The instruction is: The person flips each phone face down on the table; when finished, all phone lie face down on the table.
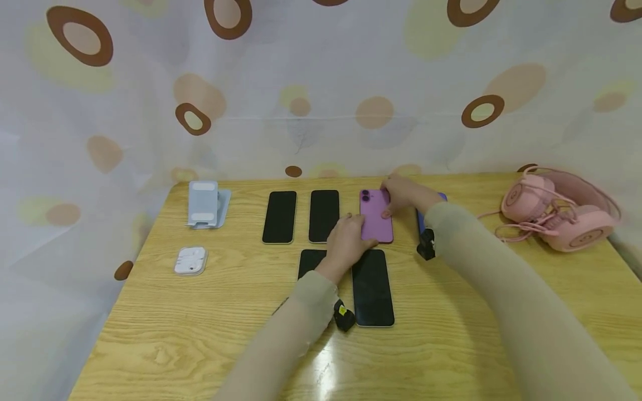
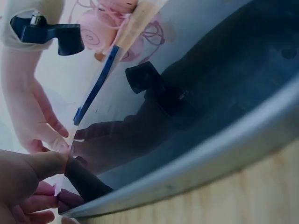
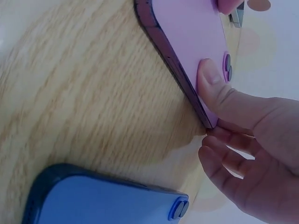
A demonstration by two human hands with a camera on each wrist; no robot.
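Observation:
A pink smartphone lies with its camera side up near the back of the table, between both hands. My left hand holds it at the lower left, fingers at the left edge and thumb by the bottom edge. At its upper right, my right hand pinches the edge, the thumb on the pink back and the fingertips against the side. A blue smartphone lies to the right, mostly hidden by the right forearm in the head view. Close below the left hand is a black-screened phone.
Two black phones lie left of the pink one. Another phone is partly under the left forearm. A light blue phone stand and boxed white earphones are at the left, pink headphones at the right.

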